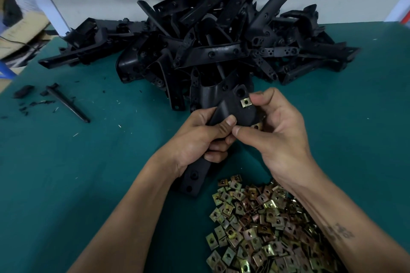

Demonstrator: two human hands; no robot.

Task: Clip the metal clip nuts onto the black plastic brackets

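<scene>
My left hand (pixel 197 137) grips a black plastic bracket (pixel 230 108) around its middle, above the green table. A brass-coloured clip nut (pixel 245 102) sits on the bracket's upper edge, and the fingertips of my right hand (pixel 275 126) pinch it there. A second clip nut (pixel 257 126) shows inside my right palm, partly hidden. The bracket's lower end (pixel 193 182) sticks out below my left hand.
A big heap of black brackets (pixel 213 37) fills the back of the green table (pixel 88 162). A pile of loose clip nuts (pixel 266 228) lies at the near right under my right forearm. A black rod (pixel 66 104) and plastic scraps lie at the left. Cardboard boxes (pixel 20 24) stand far left.
</scene>
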